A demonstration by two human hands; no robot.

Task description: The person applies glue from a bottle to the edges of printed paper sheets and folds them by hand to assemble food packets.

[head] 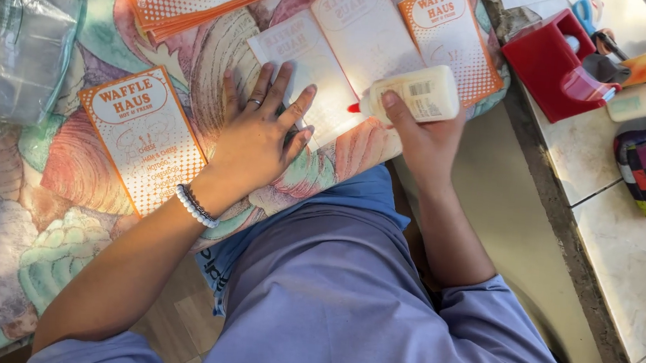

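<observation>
R hand [420, 139] wraps glue bottle [416, 95], tip on blank card [310, 63]; L hand [256, 141] flat, fingers spread, pinning card.

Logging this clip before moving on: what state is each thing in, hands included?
Left hand: flat, fingers spread, pressing the white card.
Right hand: gripping the glue bottle.
Glue bottle: tipped sideways, red tip at the card.
White card: blank side up, pinned under the hand.
Orange menu card: printed side up, untouched.
Red holder: upright on the counter.
</observation>
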